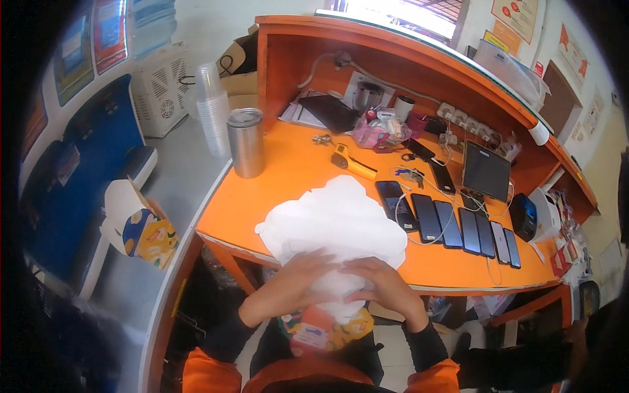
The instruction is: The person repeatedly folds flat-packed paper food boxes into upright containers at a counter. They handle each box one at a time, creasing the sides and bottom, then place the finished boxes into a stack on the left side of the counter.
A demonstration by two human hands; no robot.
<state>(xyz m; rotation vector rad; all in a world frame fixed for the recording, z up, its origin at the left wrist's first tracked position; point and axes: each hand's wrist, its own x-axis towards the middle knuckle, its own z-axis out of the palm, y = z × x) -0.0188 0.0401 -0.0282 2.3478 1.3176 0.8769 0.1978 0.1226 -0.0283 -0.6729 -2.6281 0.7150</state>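
A large, thin white sheet (334, 216), cloth or paper, lies crumpled over the front of the orange desk and hangs toward my lap. My left hand (295, 278) presses on its near left part with fingers bent over the folds. From the other side, my right hand (380, 285) curls its fingers round the bunched white material. The two hands face each other with the gathered part between them. Below them, in my lap, is a colourful patterned box (314, 331) in red, yellow and green. The white material covers its upper part.
Several phones (452, 226) and cables lie right of the sheet, near a tablet (486, 170). A yellow infrared thermometer (352, 162) and a steel tumbler (246, 144) stand beyond it. An open patterned carton (141, 229) and stacked clear cups (211, 108) are at the left.
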